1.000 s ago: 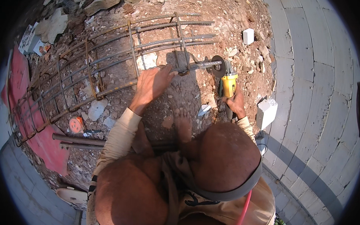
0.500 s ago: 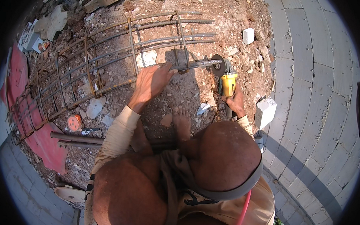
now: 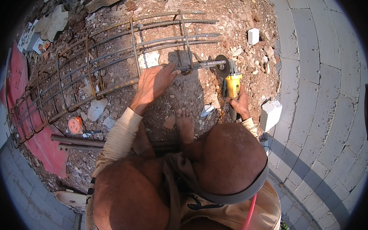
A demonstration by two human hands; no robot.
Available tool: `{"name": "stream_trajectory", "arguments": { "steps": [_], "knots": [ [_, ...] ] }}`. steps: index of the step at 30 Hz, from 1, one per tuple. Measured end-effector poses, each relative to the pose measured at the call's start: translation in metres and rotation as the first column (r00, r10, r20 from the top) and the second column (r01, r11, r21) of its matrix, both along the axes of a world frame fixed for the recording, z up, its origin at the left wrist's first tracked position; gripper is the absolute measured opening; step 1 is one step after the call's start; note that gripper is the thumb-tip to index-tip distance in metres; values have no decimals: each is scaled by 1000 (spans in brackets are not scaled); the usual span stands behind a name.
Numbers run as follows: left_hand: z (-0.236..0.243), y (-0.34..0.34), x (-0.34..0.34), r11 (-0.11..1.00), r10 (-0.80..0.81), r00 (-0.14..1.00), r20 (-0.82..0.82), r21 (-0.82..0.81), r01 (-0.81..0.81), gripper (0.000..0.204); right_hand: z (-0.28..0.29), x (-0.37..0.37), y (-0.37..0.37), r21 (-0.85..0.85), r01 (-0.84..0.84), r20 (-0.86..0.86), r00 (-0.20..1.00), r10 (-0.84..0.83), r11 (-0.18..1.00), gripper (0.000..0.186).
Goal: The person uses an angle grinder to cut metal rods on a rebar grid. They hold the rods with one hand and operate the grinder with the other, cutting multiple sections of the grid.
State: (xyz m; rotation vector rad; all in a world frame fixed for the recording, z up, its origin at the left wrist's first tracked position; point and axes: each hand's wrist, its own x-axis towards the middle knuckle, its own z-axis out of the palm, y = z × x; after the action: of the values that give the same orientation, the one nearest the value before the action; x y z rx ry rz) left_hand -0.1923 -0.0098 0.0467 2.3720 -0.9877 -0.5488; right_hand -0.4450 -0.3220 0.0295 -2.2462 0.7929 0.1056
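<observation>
A rusty rebar cage [image 3: 89,61], its long bars tied by square stirrups, lies on the soil from the far middle to the left. My left hand [image 3: 154,84] is closed on its nearest bar, close to the last stirrup. From there the bar's bare end [image 3: 206,64] runs right to the disc [image 3: 221,66] of a yellow angle grinder [image 3: 233,87]. My right hand [image 3: 241,101] wraps round the grinder's body. The disc meets the bar near its tip, and faint orange sparks [image 3: 221,98] fall toward me, left of the grinder.
White block pieces [image 3: 270,114] lie by the grey block wall [image 3: 312,70] on the right. Left are a red sheet [image 3: 43,148], an orange round object [image 3: 75,125] and metal pipes [image 3: 77,143]. My bare foot [image 3: 185,125] rests on rubble near the bar.
Orange sparks now show more plainly below the disc. Both hands, the grinder and the rebar cage stay almost where they were.
</observation>
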Motion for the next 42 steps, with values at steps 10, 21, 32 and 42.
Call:
{"name": "stream_trajectory", "arguments": {
  "steps": [10,21,32,42],
  "knots": [
    [0,-1,-1,1000,20,999,-25,0,-20,38,4,3,4,-22,32,-46,998,-33,999,82],
    [-1,-1,0,1000,-4,1000,4,24,4,38,6,3,3,-3,16,-54,998,-16,1000,77],
    [-4,-1,-1,1000,24,1000,-7,-7,-24,36,-1,-1,0,-5,16,-34,999,-17,1000,67],
    [-6,0,-2,999,30,1000,11,-38,-29,36,1,3,0,-17,8,-42,999,-8,1000,69]
  ]
}}
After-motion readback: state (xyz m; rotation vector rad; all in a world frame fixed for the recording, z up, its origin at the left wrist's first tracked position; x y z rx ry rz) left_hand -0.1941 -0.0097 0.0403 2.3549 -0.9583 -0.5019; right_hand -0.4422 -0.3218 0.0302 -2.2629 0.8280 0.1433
